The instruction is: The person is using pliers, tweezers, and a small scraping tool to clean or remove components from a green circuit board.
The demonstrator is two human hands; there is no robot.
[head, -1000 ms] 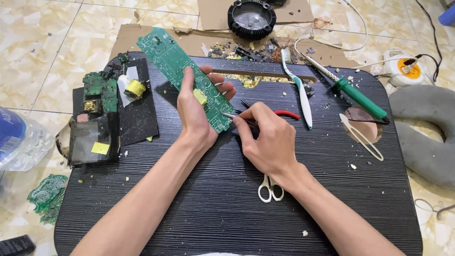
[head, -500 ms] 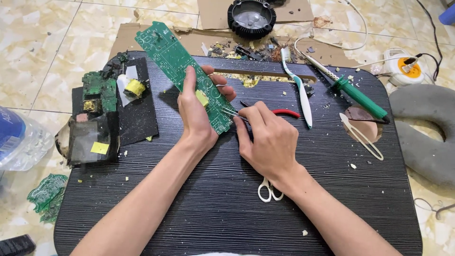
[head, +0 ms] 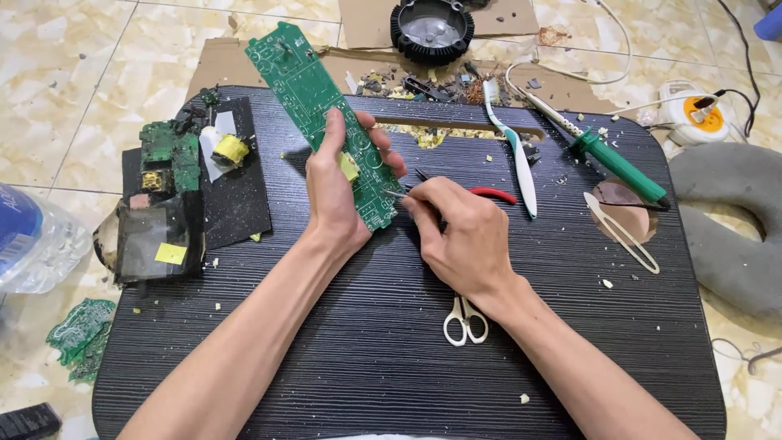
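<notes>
left hand (head: 336, 195) closed around a long green circuit board (head: 314, 98), gripping its near end; board slants up to the far left above the black ridged table (head: 366, 342). right hand (head: 456, 236) pinched shut on a thin metal tool, tip (head: 397, 194) touching the board's near edge. red-handled pliers (head: 493, 194) just beyond the right hand. white scissors (head: 465, 319) near the right wrist. toothbrush (head: 515, 151) and green soldering iron (head: 615, 161) to the right.

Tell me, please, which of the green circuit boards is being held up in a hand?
The long narrow green board, gripped by the left hand; the smaller green board lies on the table's left side, untouched.
</notes>
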